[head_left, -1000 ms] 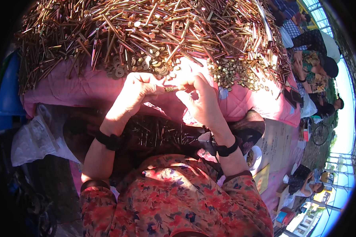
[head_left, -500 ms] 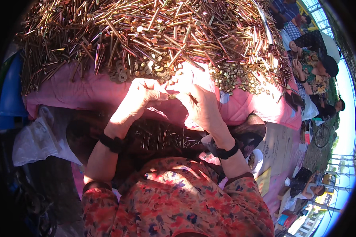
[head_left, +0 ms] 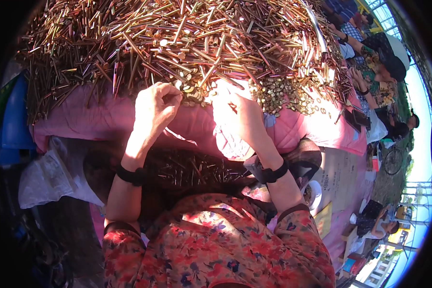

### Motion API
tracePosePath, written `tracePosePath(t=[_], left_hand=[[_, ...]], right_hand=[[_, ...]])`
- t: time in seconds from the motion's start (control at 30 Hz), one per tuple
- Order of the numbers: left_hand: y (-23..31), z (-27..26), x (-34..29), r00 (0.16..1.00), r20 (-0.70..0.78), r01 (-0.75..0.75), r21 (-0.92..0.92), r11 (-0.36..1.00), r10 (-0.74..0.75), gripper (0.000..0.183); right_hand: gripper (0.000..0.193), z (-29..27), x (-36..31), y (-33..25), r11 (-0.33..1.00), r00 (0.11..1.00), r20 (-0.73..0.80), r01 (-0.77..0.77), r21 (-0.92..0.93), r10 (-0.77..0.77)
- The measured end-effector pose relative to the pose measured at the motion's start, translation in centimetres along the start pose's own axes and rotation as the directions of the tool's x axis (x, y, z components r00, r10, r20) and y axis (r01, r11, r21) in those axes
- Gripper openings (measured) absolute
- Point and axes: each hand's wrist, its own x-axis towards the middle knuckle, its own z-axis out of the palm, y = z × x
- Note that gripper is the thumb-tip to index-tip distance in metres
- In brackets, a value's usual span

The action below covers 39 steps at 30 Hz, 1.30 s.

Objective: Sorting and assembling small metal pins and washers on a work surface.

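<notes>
My left hand [head_left: 154, 106] is closed, thumb and fingertips drawn together at the left edge of a small heap of washers [head_left: 193, 95]. What lies between its fingertips, if anything, is too small to make out. My right hand [head_left: 248, 117] is curled, fingers bent inward, between the washers and a heap of small brass-coloured nuts [head_left: 281, 93]. A short dark piece shows at its fingertips; bright glare hides what it is. Beyond both hands spreads a large pile of brass-coloured metal rods and tubes [head_left: 177, 41].
Pink quilted cloth [head_left: 101, 113] covers the work surface. More metal pieces [head_left: 197, 168] lie in shadow below its near edge. A clear plastic bag [head_left: 45, 177] hangs at left, near a blue container [head_left: 17, 120]. Cardboard [head_left: 338, 175] and a white bowl [head_left: 314, 194] are at right; people sit beyond.
My hands have come apart; before, they met around a short brass-coloured piece. The left has moved left and up to the washers, the right slightly right and up.
</notes>
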Motion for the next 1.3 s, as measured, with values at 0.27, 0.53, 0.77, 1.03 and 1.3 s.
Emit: tracePosePath(t=[0.27, 0.53, 0.77, 1.03, 1.3], left_hand=[[-0.8, -0.5, 3.0, 0.902, -0.272, -0.259, 0.279, 0.925, 0.335, 0.013], [-1.2, -4.1, 4.3, 0.974, -0.22, 0.142, 0.384, 0.912, -0.059, 0.024], [-2.5, -3.0, 4.6, 0.982, -0.187, 0.075, 0.405, 0.911, 0.002, 0.03], [-2.9, -2.6, 4.9, 0.943, -0.206, -0.167, 0.386, 0.907, 0.261, 0.022], [-1.1, -3.5, 5.6, 0.82, -0.527, -0.218, 0.075, 0.973, 0.224, 0.013]], right_hand=[[0.02, 2.3, 1.4, 0.8, 0.98, 0.987, -0.1, -0.138, -0.143, 0.124], [0.023, 3.8, 0.9, 3.6, 0.992, 0.971, -0.233, 0.021, -0.127, -0.05], [0.026, 3.7, 0.6, 2.7, 0.988, 0.976, -0.213, 0.005, -0.155, -0.039], [0.019, 4.0, 0.4, 3.1, 0.984, 0.974, -0.225, -0.044, -0.173, 0.004], [0.023, 3.7, 0.5, 2.2, 0.991, 0.968, -0.251, -0.011, -0.133, -0.022]])
